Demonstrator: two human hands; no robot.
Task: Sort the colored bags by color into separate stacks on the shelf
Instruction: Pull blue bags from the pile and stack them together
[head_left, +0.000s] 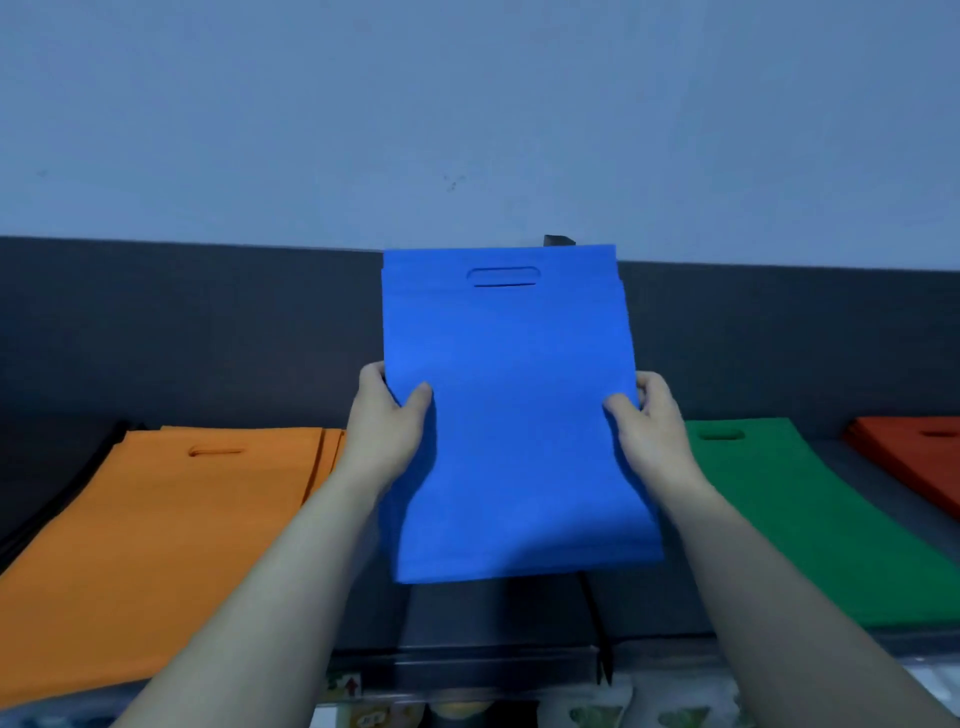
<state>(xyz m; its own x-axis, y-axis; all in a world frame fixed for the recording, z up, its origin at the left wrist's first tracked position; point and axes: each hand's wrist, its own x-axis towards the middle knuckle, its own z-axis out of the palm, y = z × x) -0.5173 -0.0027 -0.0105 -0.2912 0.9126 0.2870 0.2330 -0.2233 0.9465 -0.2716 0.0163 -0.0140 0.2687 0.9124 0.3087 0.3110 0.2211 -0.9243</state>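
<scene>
Dark shelf (493, 613) running left to right below a pale wall. Orange stack (156, 545) lies flat at left, overlapping a dark stack (62, 483) at the far left. Blue bags (509, 441), handle slot at the top, are held tilted over the shelf's middle, between the orange stack and the green stack (810, 519). Red stack (924, 457) lies at far right. Left hand (384, 421) and right hand (654, 426) each grasp a side edge of the blue bags, thumbs on the front face, fingers curled behind.
</scene>
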